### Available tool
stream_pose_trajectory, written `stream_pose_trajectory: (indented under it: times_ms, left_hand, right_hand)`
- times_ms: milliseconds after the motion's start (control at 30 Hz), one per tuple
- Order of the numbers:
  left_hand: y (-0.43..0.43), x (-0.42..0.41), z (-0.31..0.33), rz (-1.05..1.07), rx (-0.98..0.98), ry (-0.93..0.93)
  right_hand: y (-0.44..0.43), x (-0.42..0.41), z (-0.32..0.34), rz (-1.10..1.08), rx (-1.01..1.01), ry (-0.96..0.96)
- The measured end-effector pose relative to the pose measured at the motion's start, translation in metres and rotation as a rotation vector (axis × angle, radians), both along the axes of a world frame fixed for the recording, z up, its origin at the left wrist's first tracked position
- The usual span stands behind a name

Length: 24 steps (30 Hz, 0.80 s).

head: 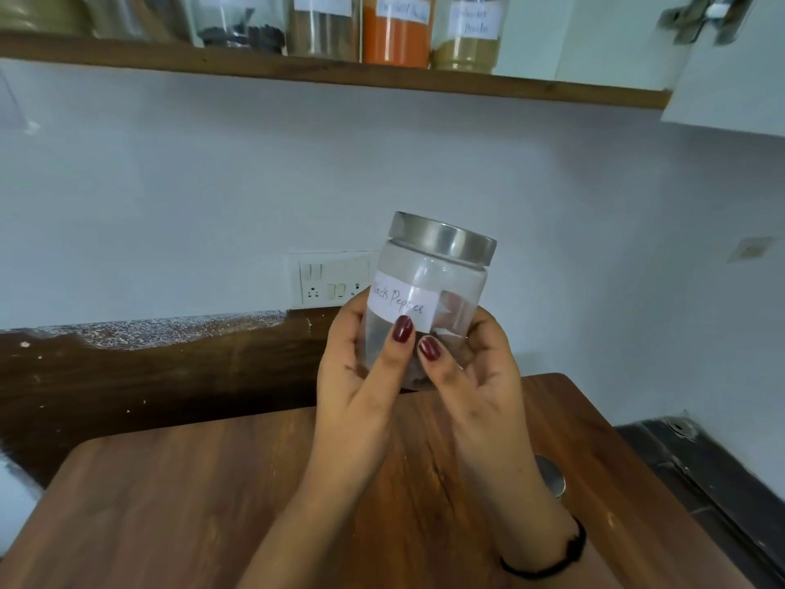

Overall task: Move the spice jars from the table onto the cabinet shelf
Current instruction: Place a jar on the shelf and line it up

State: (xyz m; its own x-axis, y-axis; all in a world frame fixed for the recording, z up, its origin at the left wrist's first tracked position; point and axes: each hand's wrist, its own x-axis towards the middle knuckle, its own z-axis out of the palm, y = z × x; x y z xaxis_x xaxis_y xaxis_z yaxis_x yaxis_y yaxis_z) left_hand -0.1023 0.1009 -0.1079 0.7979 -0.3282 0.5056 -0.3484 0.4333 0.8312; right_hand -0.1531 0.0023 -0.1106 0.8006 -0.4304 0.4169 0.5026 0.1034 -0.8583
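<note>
A clear glass jar [437,274] with a steel lid and a white label reading "Black Pepper" is held in the air above the wooden table [191,503], tilted slightly right. My left hand [361,376] and my right hand [480,371] both wrap its lower half, thumbs on the front. Dark peppercorns lie at its bottom, partly hidden by my fingers. Overhead, the wooden cabinet shelf [552,89] carries several labelled spice jars, among them an orange powder jar [397,36] and a tan powder jar [467,40].
Another steel lid [552,478] shows on the table behind my right forearm. A wall socket panel [327,282] sits behind the jar. An open white cabinet door [730,78] hangs at the upper right. The table's right edge drops to a dark floor.
</note>
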Motion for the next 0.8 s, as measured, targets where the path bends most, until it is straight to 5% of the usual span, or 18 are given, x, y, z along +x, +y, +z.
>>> stream_pose_trajectory:
  times_ms: [467, 800]
  left_hand:
    - [0.03, 0.011, 0.015, -0.316, 0.079, 0.078]
    - [0.001, 0.0, 0.012, -0.163, 0.046, 0.042]
  right_hand:
    - [0.018, -0.007, 0.005, 0.05, 0.313, -0.055]
    - [-0.014, -0.005, 0.008, 0.1, 0.214, -0.024]
